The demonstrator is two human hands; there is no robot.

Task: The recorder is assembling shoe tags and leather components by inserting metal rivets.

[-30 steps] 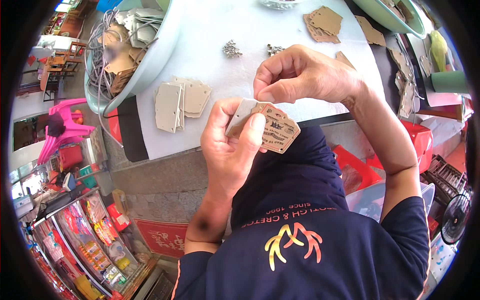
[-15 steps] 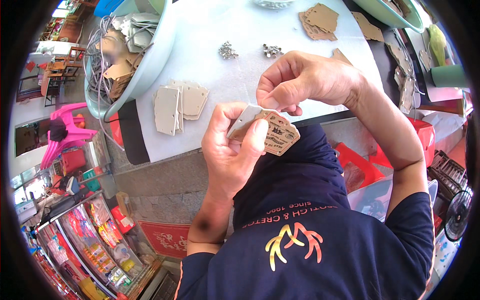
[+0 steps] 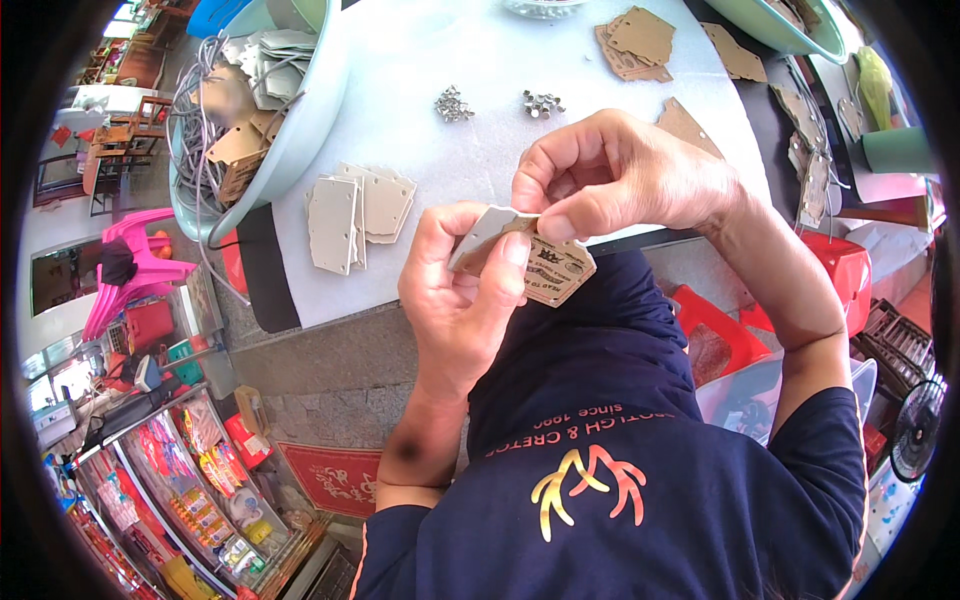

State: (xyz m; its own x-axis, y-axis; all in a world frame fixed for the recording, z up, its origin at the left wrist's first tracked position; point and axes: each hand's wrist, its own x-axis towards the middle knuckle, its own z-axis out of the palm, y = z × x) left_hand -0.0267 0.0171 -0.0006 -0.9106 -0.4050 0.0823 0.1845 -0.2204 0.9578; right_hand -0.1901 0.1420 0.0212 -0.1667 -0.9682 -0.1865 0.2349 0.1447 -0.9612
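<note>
My left hand [image 3: 450, 290] grips a small plaque with a scalloped edge between its thumb and fingers. A tan face with dark printing [image 3: 562, 270] shows on one part of it, and a pale grey piece [image 3: 483, 226] lies against it on the left. My right hand [image 3: 630, 170] is closed at the plaque's top edge, its thumb on the printed face and its bent fingers at the rim. Any small part between those fingertips is hidden. Beyond my hands are two little heaps of shiny metal fasteners, a left one [image 3: 454, 104] and a right one [image 3: 543, 104].
Pale plaques [image 3: 335, 222] are stacked at the left of the white-covered table [image 3: 420, 60]; tan plaques [image 3: 640, 45] lie far right. A light-blue basin [image 3: 325, 110] of cords and plaques stands left. Another basin [image 3: 790, 35] is far right. Red stools [image 3: 715, 335] stand below the table.
My right thumb has moved onto the plaque's printed face and covers more of its top corner. The plaque has shifted slightly left and tipped. My left hand keeps its grip.
</note>
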